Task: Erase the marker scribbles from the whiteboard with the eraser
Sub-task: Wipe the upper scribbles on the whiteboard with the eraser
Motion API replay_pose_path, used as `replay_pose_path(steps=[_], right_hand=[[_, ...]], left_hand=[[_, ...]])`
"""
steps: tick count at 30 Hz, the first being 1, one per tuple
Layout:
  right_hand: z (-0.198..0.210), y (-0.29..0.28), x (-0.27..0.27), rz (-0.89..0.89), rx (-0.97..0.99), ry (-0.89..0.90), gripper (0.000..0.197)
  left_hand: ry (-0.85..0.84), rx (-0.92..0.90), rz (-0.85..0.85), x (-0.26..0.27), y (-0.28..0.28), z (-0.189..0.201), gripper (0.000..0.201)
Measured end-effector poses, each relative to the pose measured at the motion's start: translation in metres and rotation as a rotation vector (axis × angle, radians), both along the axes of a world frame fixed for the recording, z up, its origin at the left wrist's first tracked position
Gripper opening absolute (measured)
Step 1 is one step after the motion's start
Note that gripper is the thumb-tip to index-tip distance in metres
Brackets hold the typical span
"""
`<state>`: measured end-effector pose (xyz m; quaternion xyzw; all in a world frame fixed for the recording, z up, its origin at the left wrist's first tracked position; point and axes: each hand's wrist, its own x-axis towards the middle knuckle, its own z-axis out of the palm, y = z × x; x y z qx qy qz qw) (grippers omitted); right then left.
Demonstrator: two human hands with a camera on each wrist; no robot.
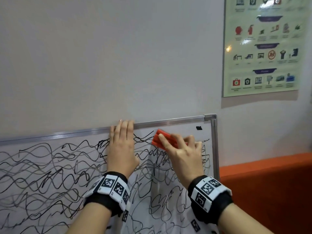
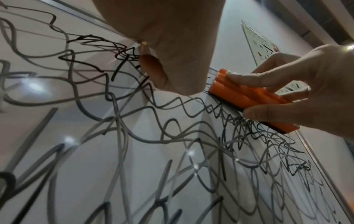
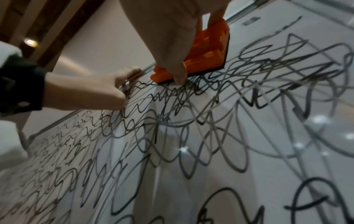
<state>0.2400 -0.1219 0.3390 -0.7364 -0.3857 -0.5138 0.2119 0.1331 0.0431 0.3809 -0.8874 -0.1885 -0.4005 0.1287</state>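
My left hand [image 1: 121, 146] lies flat on whiteboard [image 1: 50, 166] by top rail; eraser [image 1: 164, 139] just right of it, under right hand [image 1: 183, 155]. Poster [image 1: 263, 48] up right on wall.

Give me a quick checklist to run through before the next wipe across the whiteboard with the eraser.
1. Right hand grips the eraser: ok.
2. Eraser's dark pad flat on the whiteboard: ok, seen in the left wrist view.
3. Left hand flat on the board, bracing it near the top frame: ok.
4. Left hand out of a leftward wipe path: not ok, it lies just left of the eraser.
5. Scribbles gone: not ok, most of the board is covered.
6. Pressure enough: cannot tell.
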Motion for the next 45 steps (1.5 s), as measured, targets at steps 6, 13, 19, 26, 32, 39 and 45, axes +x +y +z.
replay_pose_path(steps=[6, 13, 19, 26, 32, 39, 45], right_hand=[[0.002, -0.008, 0.015, -0.034, 0.073, 0.035, 0.082], [0.000, -0.015, 0.019, -0.019, 0.034, 0.021, 0.078], [-0.011, 0.006, -0.006, 0.033, 0.087, 0.128, 0.075], [-0.015, 0.012, -0.005, -0.014, 0.235, 0.245, 0.076], [-0.002, 0.021, -0.008, -0.029, 0.236, 0.213, 0.082], [-0.012, 0.019, -0.013, -0.011, 0.255, 0.227, 0.081], [-0.009, 0.017, -0.008, -0.005, 0.177, 0.176, 0.070]], left_hand=[[0.007, -0.006, 0.049, 0.002, -0.003, 0.000, 0.109], [-0.041, 0.030, 0.068, 0.005, -0.005, -0.003, 0.107], [-0.074, 0.012, 0.066, 0.007, -0.008, -0.003, 0.099], [-0.047, -0.013, 0.082, 0.005, -0.010, 0.000, 0.100], [-0.057, -0.006, 0.079, 0.006, -0.009, -0.002, 0.101], [-0.016, -0.003, 0.055, 0.002, -0.006, 0.000, 0.104], [0.084, 0.052, 0.024, -0.011, 0.003, 0.012, 0.101]])
